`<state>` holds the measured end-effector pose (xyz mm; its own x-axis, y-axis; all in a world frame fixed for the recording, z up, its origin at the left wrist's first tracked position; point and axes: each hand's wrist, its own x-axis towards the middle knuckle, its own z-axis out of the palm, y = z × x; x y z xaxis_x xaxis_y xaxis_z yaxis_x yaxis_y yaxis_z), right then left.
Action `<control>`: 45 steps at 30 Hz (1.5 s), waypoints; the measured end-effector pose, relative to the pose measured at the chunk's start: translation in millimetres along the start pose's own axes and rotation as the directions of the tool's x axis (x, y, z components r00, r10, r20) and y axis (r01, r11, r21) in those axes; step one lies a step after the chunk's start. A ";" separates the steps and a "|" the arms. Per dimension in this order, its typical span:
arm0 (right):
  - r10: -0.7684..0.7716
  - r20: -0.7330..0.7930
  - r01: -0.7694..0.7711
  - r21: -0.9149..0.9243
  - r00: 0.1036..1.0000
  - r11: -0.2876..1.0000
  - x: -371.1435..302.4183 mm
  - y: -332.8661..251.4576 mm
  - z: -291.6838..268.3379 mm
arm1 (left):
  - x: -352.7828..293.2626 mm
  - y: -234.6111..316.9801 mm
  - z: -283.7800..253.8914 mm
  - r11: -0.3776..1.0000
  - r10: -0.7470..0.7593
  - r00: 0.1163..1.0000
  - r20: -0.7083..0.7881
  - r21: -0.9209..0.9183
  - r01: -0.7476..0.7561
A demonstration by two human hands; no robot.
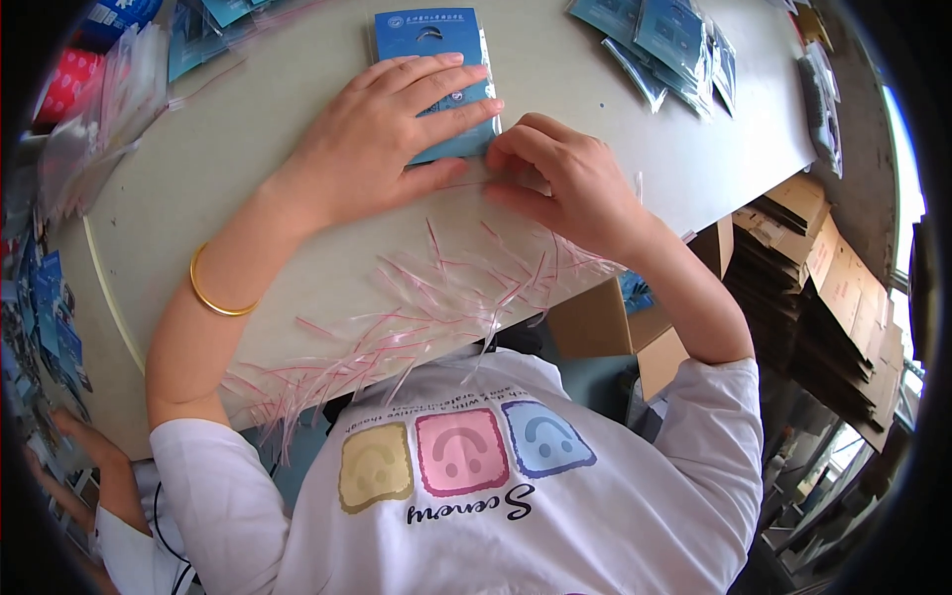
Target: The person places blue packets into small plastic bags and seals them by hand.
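A blue printed card package (426, 22) in a clear plastic sleeve lies at the far middle of the table. My left hand (387, 139) rests flat across it, fingers stretched out and thumb along its near edge. A gold bangle circles my left wrist. By the package's lower right corner is my right hand (560, 178), with fingers curled toward the thumb in a pinch. Whatever is between those fingertips is too thin and hidden to make out. Nearer my body, many thin clear plastic strips (436, 288) with pink-red lines are scattered along the table edge.
More blue packages (674, 40) are piled at the far right, others (213, 15) at the far left beside clear plastic bags (109, 119). Below the table's right edge stands an open cardboard box (595, 322); flattened cartons (833, 278) are stacked farther right. Another person's arm (104, 461) shows at lower left.
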<state>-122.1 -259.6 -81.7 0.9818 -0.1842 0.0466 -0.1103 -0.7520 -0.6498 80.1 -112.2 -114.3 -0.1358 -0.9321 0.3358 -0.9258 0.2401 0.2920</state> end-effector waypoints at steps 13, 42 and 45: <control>-0.112 0.122 0.122 -0.080 0.986 0.989 -9.9 -16.8 -9.9 | 5.6 -2.3 2.1 0.998 0.024 0.999 0.021 0.063 -0.025; -0.131 -0.184 0.070 -0.304 0.974 0.950 -40.2 -14.7 -30.3 | 3.3 -2.3 -8.8 0.997 0.060 0.994 -0.094 -0.044 -0.064; -0.260 -0.040 0.216 -0.440 0.965 0.872 -15.5 -8.5 -13.2 | -2.1 -3.6 -25.3 0.977 0.204 0.955 -0.217 -0.022 -0.214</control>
<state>-138.5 -258.6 -66.8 0.9697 -0.0082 0.2442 0.0480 -0.9736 -0.2230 92.5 -104.3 -93.4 -0.2422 -0.7820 0.5743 -0.8672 0.4400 0.2334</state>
